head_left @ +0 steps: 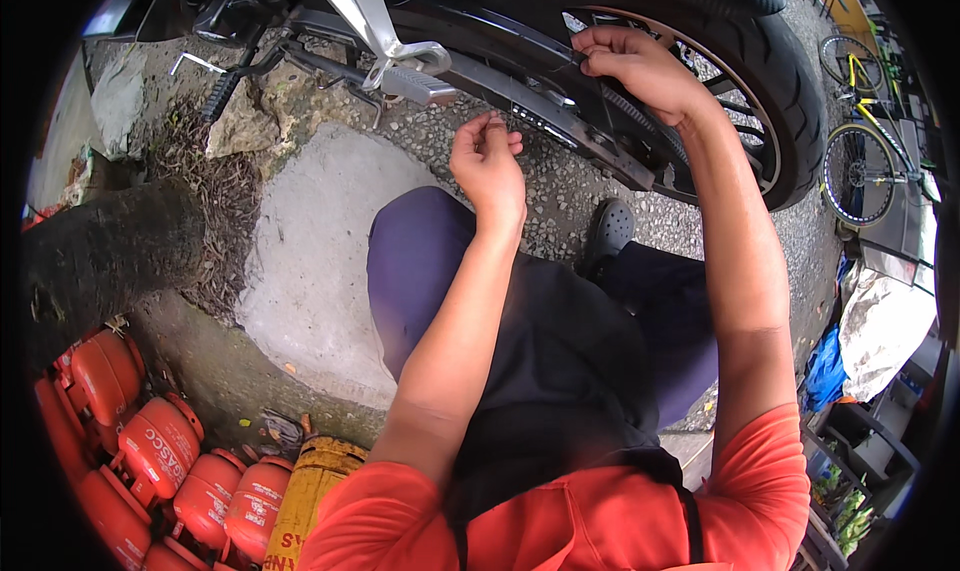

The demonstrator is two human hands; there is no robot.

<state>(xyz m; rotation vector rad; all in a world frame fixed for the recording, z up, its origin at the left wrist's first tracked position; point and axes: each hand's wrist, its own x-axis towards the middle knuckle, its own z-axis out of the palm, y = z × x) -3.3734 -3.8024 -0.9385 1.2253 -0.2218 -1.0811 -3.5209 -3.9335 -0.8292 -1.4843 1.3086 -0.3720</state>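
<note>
A motorcycle's rear end spans the top of the view. My left hand [487,161] is closed, thumb against curled fingers, just below the silver swingarm [470,71]. Whatever it holds, if anything, is too small to make out. My right hand [645,74] reaches farther, in front of the rear wheel's black tyre [795,101], with its fingers pinched at the end of the black chain guard [520,36]. Its fingertips hide what is between them. Below that hand the drive chain [640,116] runs toward the wheel hub. A silver footrest [418,84] sticks out left of my left hand.
Red gas cylinders [160,446] and a yellow cylinder [315,481] stand at the lower left, near a dark trunk [115,256]. A pale concrete slab [315,261] lies beside my knee. Rocks [243,121] sit beneath the kick lever. At the right stands a yellow-framed bicycle [868,106].
</note>
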